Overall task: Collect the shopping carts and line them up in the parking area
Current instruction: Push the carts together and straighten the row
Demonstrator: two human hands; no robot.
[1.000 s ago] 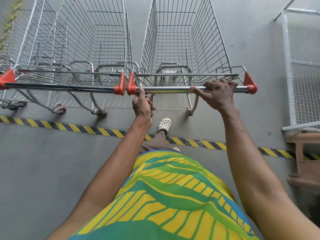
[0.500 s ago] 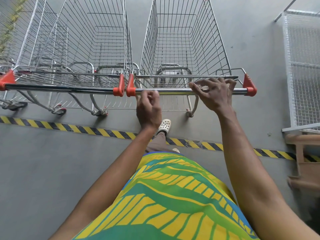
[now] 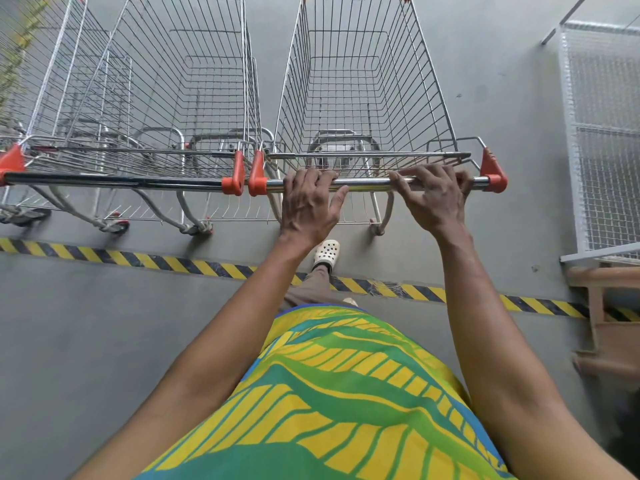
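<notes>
A wire shopping cart (image 3: 360, 98) with a chrome handle bar (image 3: 367, 183) and red end caps stands straight ahead of me. My left hand (image 3: 308, 206) is wrapped over the left part of that bar. My right hand (image 3: 434, 199) lies on the bar's right part, fingers curled over it. A second cart (image 3: 180, 98) stands parallel on the left, its handle (image 3: 114, 181) level with mine and the red caps nearly touching. Part of a third cart (image 3: 41, 91) shows at the far left.
A yellow-and-black hazard stripe (image 3: 138, 259) crosses the grey concrete floor behind the carts' rear wheels. A white mesh cage (image 3: 606, 133) stands on the right, with a brown plastic chair (image 3: 609, 323) below it. My foot in a white clog (image 3: 326, 252) is under the handle.
My left hand came off the bar's end by the red cap, then settled over the bar further right. My right hand's fingers loosened and closed on the bar again.
</notes>
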